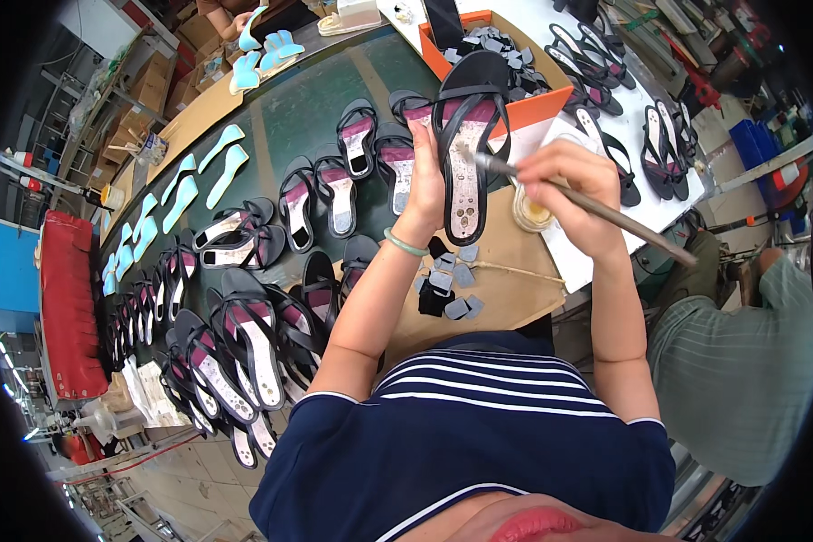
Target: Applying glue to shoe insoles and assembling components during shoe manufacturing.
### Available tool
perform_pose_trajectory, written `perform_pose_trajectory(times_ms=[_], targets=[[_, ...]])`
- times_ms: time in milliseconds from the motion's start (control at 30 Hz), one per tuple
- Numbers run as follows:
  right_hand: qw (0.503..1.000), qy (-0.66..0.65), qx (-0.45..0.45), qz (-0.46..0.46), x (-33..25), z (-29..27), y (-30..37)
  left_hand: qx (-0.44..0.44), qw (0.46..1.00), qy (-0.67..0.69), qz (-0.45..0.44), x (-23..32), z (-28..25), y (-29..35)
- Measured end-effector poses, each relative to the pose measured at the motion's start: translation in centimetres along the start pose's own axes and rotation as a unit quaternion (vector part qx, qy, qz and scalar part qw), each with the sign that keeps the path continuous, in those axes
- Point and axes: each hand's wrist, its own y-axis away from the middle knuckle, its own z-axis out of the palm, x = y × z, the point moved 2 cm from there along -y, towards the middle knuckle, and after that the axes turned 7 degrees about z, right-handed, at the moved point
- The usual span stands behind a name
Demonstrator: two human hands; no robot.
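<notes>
My left hand (pixel 429 185) grips a black strappy sandal (pixel 465 191) by its side and holds it upright, the pale footbed with its purple patch turned toward me. A long-handled brush (pixel 637 228) is pinched in my right hand (pixel 576 185). Its bristle end lies at the middle of the footbed; whether it touches, I cannot tell. Just beside my right hand, partly hidden by it, stands a jar (pixel 526 213) of yellowish stuff. Below the sandal, small grey and black square pieces (pixel 461 277) lie scattered on a brown cardboard sheet (pixel 515 257).
Many black sandals (pixel 255 348) cover the green table (pixel 312 99) to the left. Light blue sole-shaped pieces (pixel 185 194) line its far left side. An orange box (pixel 556 108) of grey squares stands ahead. More sandals (pixel 664 149) rest on the white surface at right, near another person (pixel 741 361).
</notes>
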Motion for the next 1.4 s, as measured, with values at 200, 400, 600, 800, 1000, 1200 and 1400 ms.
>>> perform_pose_trajectory(times_ms=[200,400,600,800,1000,1200,1400], targets=[[0.997,0.032,0.066,-0.011,0.2,0.3,-0.7,-0.041,0.999,-0.013,0.002,0.1,-0.2,0.1],[0.999,-0.010,0.045,0.005,-0.2,0.3,-0.3,-0.035,0.999,-0.005,-0.021,-0.7,-1.0,0.3],[0.999,-0.019,-0.017,0.029,-1.7,-0.5,0.9,0.016,0.999,0.004,0.037,-1.3,-0.6,0.0],[0.964,-0.226,0.138,-0.033,-4.3,-8.2,4.3,0.104,0.993,0.050,-0.033,0.4,-6.1,-1.5],[0.939,-0.304,0.161,0.005,-1.2,-12.2,7.5,0.163,0.981,0.097,-0.047,0.5,-11.1,-2.6],[0.935,-0.303,0.173,0.068,1.7,-11.5,9.7,0.163,0.977,0.126,-0.063,-1.9,-9.8,-1.8],[0.926,-0.313,0.193,0.090,3.5,-12.2,12.0,0.136,0.974,0.158,-0.084,-5.6,-6.8,-1.5]])
